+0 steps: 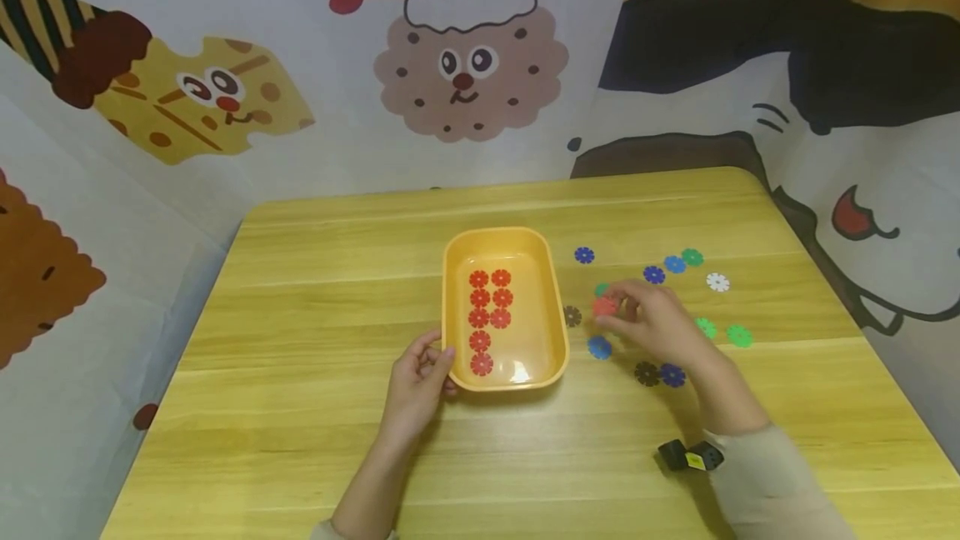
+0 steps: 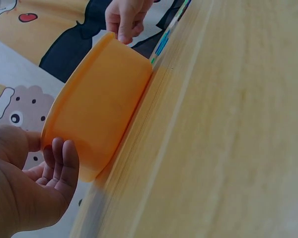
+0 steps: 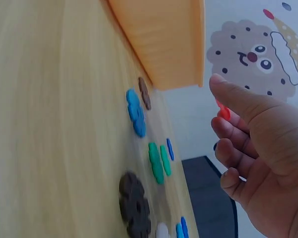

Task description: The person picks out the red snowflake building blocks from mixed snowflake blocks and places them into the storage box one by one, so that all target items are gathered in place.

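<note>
A yellow-orange plastic tray (image 1: 536, 340) stands mid-table, with several red snowflake discs (image 1: 480, 341) laid in two columns on its floor. My left hand (image 1: 416, 377) grips the tray's near left corner, thumb at the rim and fingers against the outer wall, as the left wrist view also shows. Right of the tray, my right hand (image 1: 652, 319) pinches one more red snowflake disc (image 1: 604, 307) between thumb and fingers, raised above the table. Below it, a blue disc (image 1: 599, 347) and a brown disc (image 1: 572, 317) lie nearby; a green disc (image 1: 602, 289) is partly hidden.
Several loose discs lie on the wooden table (image 1: 300, 340) to the right: dark blue (image 1: 584, 255), white (image 1: 717, 282), light green (image 1: 739, 336) and dark brown (image 1: 647, 373) among them. A small black object with a yellow label (image 1: 695, 461) is beside the right sleeve. Behind hangs a cartoon-printed cloth (image 1: 337, 148).
</note>
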Demonstrator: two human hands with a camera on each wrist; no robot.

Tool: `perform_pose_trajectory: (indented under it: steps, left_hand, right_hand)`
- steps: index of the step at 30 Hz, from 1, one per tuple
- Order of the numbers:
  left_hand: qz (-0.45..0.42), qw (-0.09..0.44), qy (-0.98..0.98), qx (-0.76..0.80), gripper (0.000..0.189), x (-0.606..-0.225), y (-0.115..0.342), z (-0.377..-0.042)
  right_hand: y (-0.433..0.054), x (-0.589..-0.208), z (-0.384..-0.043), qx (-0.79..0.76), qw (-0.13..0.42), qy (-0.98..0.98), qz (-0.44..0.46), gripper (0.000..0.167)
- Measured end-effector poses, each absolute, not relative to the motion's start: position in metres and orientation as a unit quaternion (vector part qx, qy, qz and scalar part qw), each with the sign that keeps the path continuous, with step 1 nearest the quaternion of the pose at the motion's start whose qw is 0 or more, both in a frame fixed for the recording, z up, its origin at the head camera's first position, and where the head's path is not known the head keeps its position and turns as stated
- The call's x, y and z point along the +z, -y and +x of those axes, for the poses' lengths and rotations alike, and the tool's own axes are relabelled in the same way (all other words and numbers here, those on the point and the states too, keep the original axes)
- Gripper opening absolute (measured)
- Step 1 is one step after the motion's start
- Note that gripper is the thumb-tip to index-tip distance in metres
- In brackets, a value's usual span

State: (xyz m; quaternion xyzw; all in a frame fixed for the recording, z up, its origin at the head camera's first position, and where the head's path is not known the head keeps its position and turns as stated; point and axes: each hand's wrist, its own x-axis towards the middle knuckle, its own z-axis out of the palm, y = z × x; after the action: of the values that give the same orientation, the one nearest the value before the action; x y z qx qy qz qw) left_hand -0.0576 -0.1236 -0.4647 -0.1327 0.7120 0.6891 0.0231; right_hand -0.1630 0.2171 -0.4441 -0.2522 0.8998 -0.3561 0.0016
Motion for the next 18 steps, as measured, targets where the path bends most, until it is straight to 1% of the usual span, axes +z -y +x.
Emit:
perform_pose_trajectory:
  steps: [8, 12, 18]
  left_hand:
    - [-0.129, 0.021, -0.713, 0.689, 0.041, -0.464, 0.124, -0.059]
    - [-0.128, 0.022, -0.713, 0.689, 0.04, -0.465, 0.124, -0.059]
    - [-0.126, 0.019, -0.712, 0.69, 0.04, -0.466, 0.124, -0.059]
  right_hand:
    - [-0.2, -0.438, -0.166, -0.362, -0.014, -0.896, -0.257, 0.035]
    - [-0.189, -0.433, -0.166, -0.367, -0.009, -0.893, -0.259, 0.038]
    - [-0.174, -0.428, -0.167, -0.381, -0.001, -0.883, -0.275, 0.034]
